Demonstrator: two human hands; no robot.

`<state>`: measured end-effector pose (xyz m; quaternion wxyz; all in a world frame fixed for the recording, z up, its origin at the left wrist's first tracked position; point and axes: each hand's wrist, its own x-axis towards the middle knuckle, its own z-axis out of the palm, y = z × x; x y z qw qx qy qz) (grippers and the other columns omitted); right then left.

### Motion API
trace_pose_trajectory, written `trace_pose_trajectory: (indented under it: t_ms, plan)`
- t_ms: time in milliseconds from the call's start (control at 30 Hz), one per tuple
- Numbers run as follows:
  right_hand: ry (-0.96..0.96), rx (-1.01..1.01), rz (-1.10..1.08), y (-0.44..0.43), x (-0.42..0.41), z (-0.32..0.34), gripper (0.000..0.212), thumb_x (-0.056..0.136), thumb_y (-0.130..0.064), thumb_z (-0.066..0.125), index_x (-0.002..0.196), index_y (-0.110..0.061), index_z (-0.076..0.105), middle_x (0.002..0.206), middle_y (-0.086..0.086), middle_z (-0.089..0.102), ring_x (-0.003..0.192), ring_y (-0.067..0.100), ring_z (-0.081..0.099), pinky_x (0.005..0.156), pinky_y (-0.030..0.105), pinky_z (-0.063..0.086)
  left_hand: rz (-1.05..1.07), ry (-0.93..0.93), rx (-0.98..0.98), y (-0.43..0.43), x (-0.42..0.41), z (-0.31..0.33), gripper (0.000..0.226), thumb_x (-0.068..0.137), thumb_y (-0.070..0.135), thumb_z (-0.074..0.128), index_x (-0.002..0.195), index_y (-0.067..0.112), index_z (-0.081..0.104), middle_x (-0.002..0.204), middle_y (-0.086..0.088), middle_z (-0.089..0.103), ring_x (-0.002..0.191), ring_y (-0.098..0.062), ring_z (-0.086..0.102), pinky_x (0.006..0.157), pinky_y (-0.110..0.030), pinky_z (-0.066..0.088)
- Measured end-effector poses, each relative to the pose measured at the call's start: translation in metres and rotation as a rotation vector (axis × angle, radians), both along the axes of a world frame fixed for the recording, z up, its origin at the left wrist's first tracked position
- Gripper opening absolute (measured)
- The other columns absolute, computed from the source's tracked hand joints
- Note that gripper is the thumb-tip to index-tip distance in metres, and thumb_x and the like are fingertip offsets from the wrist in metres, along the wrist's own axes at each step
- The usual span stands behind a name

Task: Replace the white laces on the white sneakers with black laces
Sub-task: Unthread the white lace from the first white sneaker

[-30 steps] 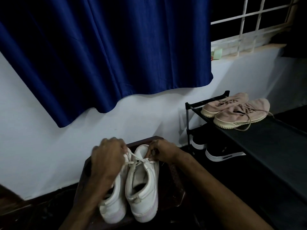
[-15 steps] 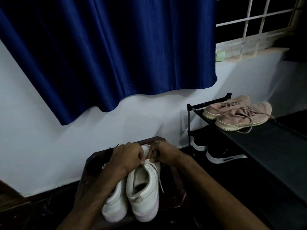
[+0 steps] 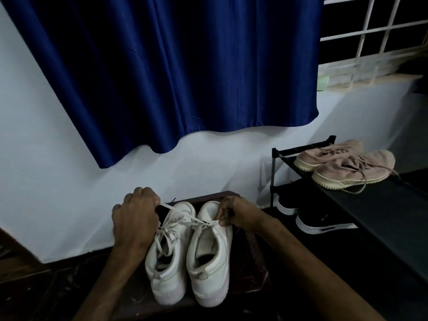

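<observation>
The white sneakers [image 3: 208,269] sat at six o'clock on a dark stool [image 3: 253,258]. The left hand [image 3: 136,218], at their ten o'clock, fisted a limp, light white lace [image 3: 199,220]. The right hand [image 3: 238,214], at one o'clock, pinched it, seemingly by an eyelet. It would probably pull best from close to the eyelet.

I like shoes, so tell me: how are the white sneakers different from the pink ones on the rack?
The white sneakers stand on a dark stool; the pink shoes on the black rack. The white sneakers point away from the camera; the pink shoes point left. Left hand and right hand hold a white lace at the white sneakers; nothing touches the pink shoes. Both pairs sit side by side.
</observation>
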<state>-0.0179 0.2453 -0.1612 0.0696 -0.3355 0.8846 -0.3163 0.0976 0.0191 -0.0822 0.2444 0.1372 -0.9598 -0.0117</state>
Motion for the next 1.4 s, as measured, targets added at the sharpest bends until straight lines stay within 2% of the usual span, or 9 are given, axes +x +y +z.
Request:
trace_pose_trajectory:
  t_ms: [200,367,533,767,933,1000,1167,1333,1400]
  plan:
    - [0.028,0.044,-0.008,-0.001,0.001,0.004,0.017,0.072,-0.020,0.081,0.083,-0.028,0.072,0.087,-0.018,0.055,0.087,0.006,0.058,0.084,0.033,0.050,0.121,0.123,0.111,-0.031,0.008,0.010,0.018,0.086,-0.003,0.058,0.100,0.006,0.065,0.101,-0.018,0.061,0.089,-0.040,0.061,0.068,-0.046,0.046]
    - [0.097,0.117,0.035,0.000,0.010,0.026,0.020,0.077,-0.025,0.079,0.096,-0.022,0.076,0.096,-0.006,0.069,0.083,0.010,0.062,0.077,0.027,0.049,-0.103,-0.063,0.324,-0.019,0.025,0.019,0.008,0.089,0.028,0.064,0.083,0.030,0.060,0.091,0.012,0.065,0.086,-0.018,0.062,0.075,-0.034,0.048]
    - [0.154,0.061,0.006,-0.017,0.034,0.039,0.012,0.082,-0.034,0.072,0.088,-0.025,0.076,0.095,-0.007,0.072,0.073,0.004,0.059,0.070,0.021,0.045,-0.240,-0.080,0.364,0.016,0.037,-0.008,0.007,0.089,0.034,0.061,0.094,0.032,0.056,0.094,0.014,0.061,0.093,-0.010,0.061,0.077,-0.032,0.048]
    - [0.038,0.267,-0.026,-0.033,0.038,0.048,0.021,0.082,-0.024,0.061,0.096,-0.023,0.076,0.101,-0.004,0.074,0.099,0.015,0.064,0.090,0.030,0.051,-0.257,-0.165,0.306,0.049,0.040,-0.029,0.042,0.085,0.069,0.050,0.097,0.031,0.063,0.094,0.013,0.067,0.094,-0.008,0.062,0.076,-0.028,0.041]
    - [-0.050,0.340,-0.001,-0.042,0.035,0.059,0.023,0.082,-0.018,0.061,0.098,-0.023,0.077,0.103,-0.005,0.074,0.099,0.009,0.064,0.086,0.020,0.048,-0.131,-0.079,0.218,0.065,0.048,-0.041,0.036,0.095,0.052,0.038,0.114,0.030,0.058,0.118,0.009,0.062,0.112,-0.013,0.056,0.083,-0.028,0.042]
    - [-0.116,0.307,0.007,-0.041,0.036,0.060,0.014,0.082,-0.026,0.066,0.091,-0.025,0.077,0.099,-0.007,0.073,0.086,0.002,0.063,0.077,0.017,0.047,-0.079,-0.029,0.262,0.069,0.050,-0.046,0.035,0.094,0.051,0.040,0.106,0.028,0.063,0.110,0.008,0.064,0.105,-0.013,0.059,0.076,-0.028,0.041]
    - [-0.083,0.227,0.026,-0.027,0.040,0.068,0.013,0.079,-0.037,0.076,0.072,-0.028,0.070,0.078,-0.010,0.065,0.063,-0.006,0.056,0.060,0.008,0.038,-0.094,-0.031,0.297,0.067,0.046,-0.056,0.024,0.063,0.039,0.081,0.062,0.021,0.064,0.066,0.004,0.064,0.060,-0.019,0.064,0.045,-0.027,0.042]
    - [-0.148,0.375,0.101,-0.013,0.037,0.099,0.004,0.084,-0.032,0.073,0.083,-0.035,0.075,0.086,-0.011,0.069,0.079,0.000,0.064,0.070,0.013,0.044,-0.092,-0.035,0.301,0.074,0.048,-0.057,0.027,0.052,0.032,0.089,0.063,0.021,0.068,0.073,0.002,0.065,0.066,-0.020,0.063,0.041,-0.032,0.045]
    - [-0.070,0.470,0.091,-0.029,0.041,0.093,0.018,0.087,-0.039,0.067,0.096,-0.026,0.076,0.088,-0.015,0.067,0.078,-0.004,0.061,0.066,0.009,0.039,-0.117,-0.034,0.290,0.080,0.048,-0.059,0.028,0.050,0.026,0.092,0.067,0.019,0.070,0.081,-0.001,0.066,0.069,-0.021,0.064,0.040,-0.032,0.045]
